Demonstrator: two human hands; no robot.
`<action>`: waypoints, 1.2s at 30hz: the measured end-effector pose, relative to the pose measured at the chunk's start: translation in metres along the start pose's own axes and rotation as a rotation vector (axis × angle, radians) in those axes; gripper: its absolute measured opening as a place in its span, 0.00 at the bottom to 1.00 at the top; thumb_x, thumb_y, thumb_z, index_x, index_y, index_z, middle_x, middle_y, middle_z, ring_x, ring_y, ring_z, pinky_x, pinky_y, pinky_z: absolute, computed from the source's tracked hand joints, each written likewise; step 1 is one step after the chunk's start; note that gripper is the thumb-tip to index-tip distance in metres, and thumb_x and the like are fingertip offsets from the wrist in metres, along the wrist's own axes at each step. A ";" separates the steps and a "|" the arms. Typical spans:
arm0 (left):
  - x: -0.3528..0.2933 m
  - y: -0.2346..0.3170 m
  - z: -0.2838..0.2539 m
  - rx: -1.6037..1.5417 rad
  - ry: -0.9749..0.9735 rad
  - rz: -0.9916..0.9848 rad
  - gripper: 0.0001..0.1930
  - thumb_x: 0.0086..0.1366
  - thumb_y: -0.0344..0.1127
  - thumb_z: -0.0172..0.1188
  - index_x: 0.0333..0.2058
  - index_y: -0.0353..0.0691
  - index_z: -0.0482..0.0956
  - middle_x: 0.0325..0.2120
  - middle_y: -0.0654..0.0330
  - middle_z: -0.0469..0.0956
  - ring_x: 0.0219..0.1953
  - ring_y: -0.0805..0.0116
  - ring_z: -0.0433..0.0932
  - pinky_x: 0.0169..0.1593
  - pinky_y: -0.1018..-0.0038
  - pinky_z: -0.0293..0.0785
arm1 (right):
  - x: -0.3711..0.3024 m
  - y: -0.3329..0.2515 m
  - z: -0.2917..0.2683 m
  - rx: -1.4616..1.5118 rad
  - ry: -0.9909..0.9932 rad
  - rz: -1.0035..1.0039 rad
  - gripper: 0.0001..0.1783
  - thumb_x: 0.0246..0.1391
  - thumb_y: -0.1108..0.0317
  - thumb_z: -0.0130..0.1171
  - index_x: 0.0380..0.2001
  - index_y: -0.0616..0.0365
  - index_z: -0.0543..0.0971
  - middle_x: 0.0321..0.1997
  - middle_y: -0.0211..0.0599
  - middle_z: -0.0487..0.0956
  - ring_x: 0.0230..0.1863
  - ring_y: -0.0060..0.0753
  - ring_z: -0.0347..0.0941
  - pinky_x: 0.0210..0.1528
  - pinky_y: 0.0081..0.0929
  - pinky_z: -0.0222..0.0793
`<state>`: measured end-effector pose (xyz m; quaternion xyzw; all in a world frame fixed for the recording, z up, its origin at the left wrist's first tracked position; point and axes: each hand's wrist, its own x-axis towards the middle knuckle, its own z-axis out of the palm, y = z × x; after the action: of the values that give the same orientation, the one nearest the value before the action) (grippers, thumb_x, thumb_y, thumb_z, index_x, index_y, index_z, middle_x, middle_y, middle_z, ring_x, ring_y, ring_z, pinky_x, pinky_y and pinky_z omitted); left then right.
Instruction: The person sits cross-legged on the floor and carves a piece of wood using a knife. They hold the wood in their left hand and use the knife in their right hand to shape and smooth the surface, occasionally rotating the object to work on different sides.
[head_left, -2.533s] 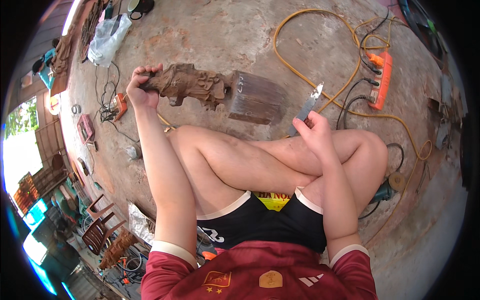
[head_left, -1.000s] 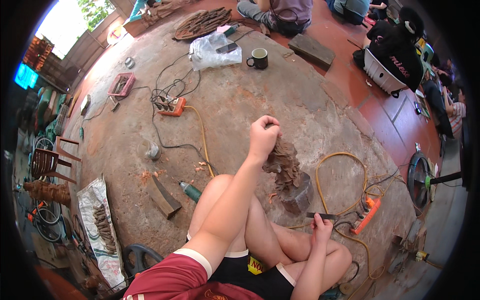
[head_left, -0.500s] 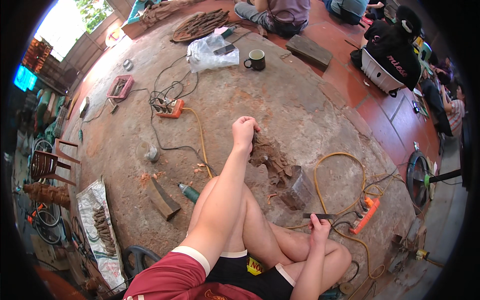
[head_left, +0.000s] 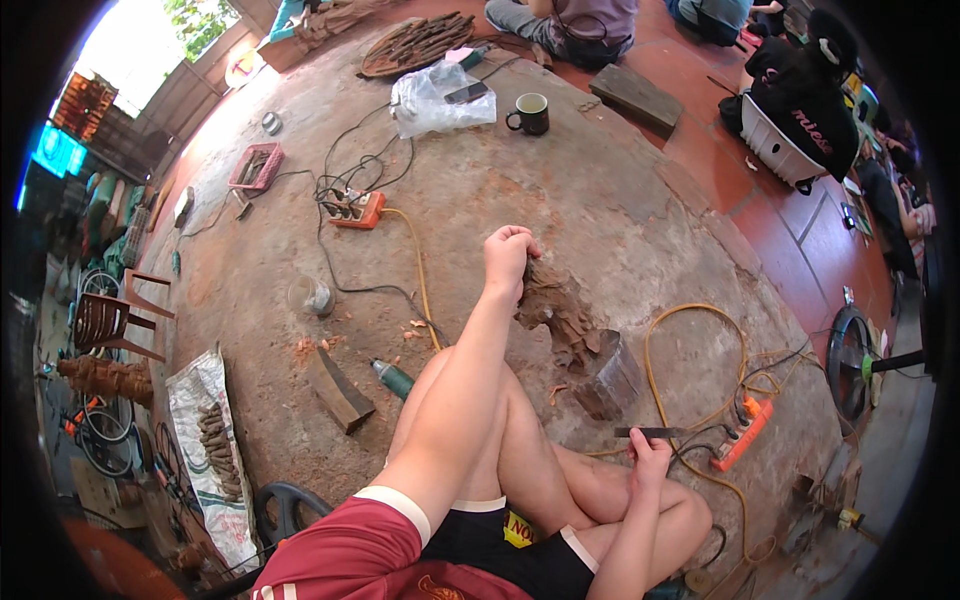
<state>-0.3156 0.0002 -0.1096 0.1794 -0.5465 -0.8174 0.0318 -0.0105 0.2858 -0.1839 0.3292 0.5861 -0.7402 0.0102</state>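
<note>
Grips wooden carving (head_left: 562, 318) in fully curled left hand (head_left: 508, 258); pinches flat tool (head_left: 628, 432) in right hand (head_left: 650, 460), near carving's base. Leaves bare floor (head_left: 600, 205) beyond carving; clears yellow cable (head_left: 694, 305) to its right.

Worn concrete floor (head_left: 450, 200), red tiles (head_left: 772, 235) right; brown chair (head_left: 100, 322), bright opening (head_left: 130, 45) left.

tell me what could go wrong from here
The left hand holds the carved wooden figure by the end away from its block base, so a slip might let it knock against the floor.

The flat dark strip in the right hand is near the bare legs and could scrape one.

The yellow cord loops close beside the base and might get caught.
</note>
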 end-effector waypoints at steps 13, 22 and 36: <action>-0.016 0.012 0.015 0.035 -0.117 0.012 0.10 0.48 0.17 0.48 0.30 0.32 0.73 0.26 0.55 0.74 0.27 0.61 0.76 0.39 0.66 0.77 | -0.011 -0.043 0.016 -0.132 0.119 -0.133 0.10 0.52 0.67 0.70 0.31 0.64 0.85 0.19 0.18 0.71 0.20 0.12 0.62 0.22 0.17 0.52; -0.083 0.032 0.053 0.077 -0.372 0.111 0.11 0.50 0.15 0.48 0.32 0.31 0.73 0.29 0.56 0.73 0.31 0.64 0.74 0.54 0.60 0.73 | -0.022 -0.096 0.059 0.164 0.003 -0.137 0.07 0.56 0.74 0.66 0.38 0.64 0.84 0.29 0.24 0.79 0.29 0.13 0.70 0.31 0.15 0.62; -0.187 0.036 0.100 0.403 -0.713 0.230 0.14 0.41 0.19 0.52 0.31 0.31 0.73 0.31 0.55 0.76 0.37 0.64 0.77 0.61 0.52 0.69 | -0.023 -0.094 0.060 0.490 0.027 -0.066 0.09 0.58 0.70 0.65 0.39 0.64 0.84 0.29 0.29 0.81 0.27 0.17 0.73 0.29 0.17 0.66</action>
<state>-0.1792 0.1202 0.0048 -0.1740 -0.6886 -0.6963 -0.1037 -0.0587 0.2542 -0.0853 0.3123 0.3995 -0.8558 -0.1021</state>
